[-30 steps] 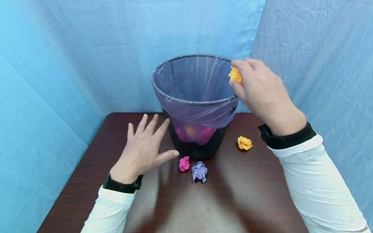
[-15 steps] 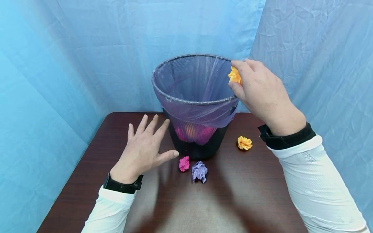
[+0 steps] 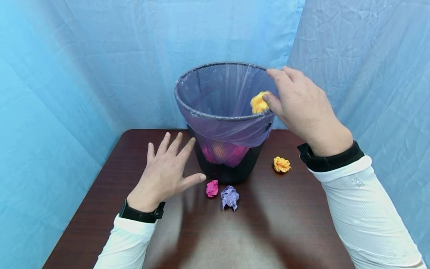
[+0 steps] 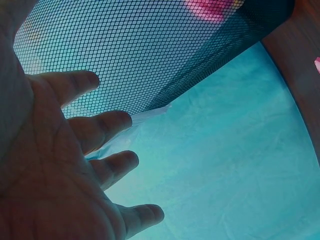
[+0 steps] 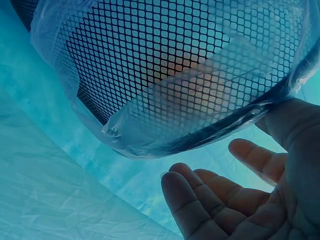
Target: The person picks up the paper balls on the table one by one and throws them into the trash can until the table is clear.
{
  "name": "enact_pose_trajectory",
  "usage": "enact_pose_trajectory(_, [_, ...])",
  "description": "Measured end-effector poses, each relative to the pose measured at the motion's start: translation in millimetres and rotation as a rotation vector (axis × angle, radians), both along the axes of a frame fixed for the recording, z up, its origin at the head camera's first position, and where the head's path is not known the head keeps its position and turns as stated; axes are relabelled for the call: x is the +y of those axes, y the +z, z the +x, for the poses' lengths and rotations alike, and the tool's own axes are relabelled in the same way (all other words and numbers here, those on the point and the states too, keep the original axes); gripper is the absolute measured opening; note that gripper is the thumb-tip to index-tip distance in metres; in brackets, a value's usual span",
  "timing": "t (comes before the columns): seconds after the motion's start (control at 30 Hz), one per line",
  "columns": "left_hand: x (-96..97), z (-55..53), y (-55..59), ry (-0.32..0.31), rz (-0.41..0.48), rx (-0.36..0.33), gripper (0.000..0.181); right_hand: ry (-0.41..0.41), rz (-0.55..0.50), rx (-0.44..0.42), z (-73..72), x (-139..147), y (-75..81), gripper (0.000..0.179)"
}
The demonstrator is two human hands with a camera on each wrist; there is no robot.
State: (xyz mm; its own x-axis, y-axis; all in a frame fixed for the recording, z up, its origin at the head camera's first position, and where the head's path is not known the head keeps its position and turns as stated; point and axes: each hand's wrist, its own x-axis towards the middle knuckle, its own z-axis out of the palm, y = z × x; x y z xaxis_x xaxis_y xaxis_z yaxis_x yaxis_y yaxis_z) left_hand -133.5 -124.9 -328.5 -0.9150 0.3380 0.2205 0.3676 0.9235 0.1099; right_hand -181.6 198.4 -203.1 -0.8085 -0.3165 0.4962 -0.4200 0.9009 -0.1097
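— White sleeve [image 3: 131,239] at left; state of the left hand [image 3: 164,172]?
— Fingers spread, gripping nothing, just left of the black mesh bin [image 3: 225,175].
— Bench [image 3: 109,183], near side of the bin?
— Pink paper ball [image 3: 212,188], then purple paper ball [image 3: 230,198] to its right.
— Next?
— Blurred yellow ball [image 3: 259,103] within the bin's mouth, right side.
— Farther right?
— Orange ball [image 3: 282,164] on the bench; right hand [image 3: 302,106] at the right rim, fingers extended, grip released. Thumb contact with the yellow ball: cannot tell.

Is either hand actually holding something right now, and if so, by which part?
Nothing is held. The right hand has no grip on the blurred yellow paper ball inside the bin; the left hand is spread and empty.
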Motion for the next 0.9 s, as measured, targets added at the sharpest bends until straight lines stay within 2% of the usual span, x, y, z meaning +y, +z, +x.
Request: enact_pose_trajectory(0.9, [-1.1,1.6,0.4,0.014,-0.002,-0.019,0.100,-0.014,-0.028,-0.024,1.1,3.2,-1.3,0.059])
